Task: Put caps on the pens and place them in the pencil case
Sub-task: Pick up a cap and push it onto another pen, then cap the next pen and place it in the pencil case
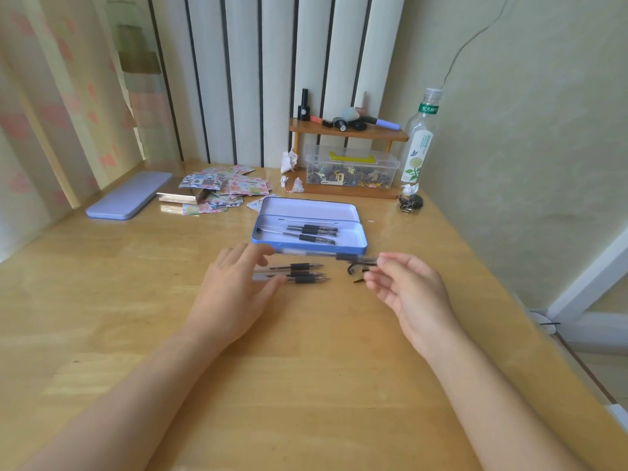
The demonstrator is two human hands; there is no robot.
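Both hands, left hand [234,287] and right hand [413,290], pinch a light, stiff, slippery clear-barrelled pen [316,254] by its ends near the open blue tin pencil case [268,241].

Home desk corner: wooden table [306,368], sticker sheets [224,190], small cosmetics shelf [350,132].

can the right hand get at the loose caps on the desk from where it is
Probably yes. The caps lie bare on the desk just left of the right hand, with nothing over them. The blurred pen held between both hands hangs just above, so that hand may need freeing first.
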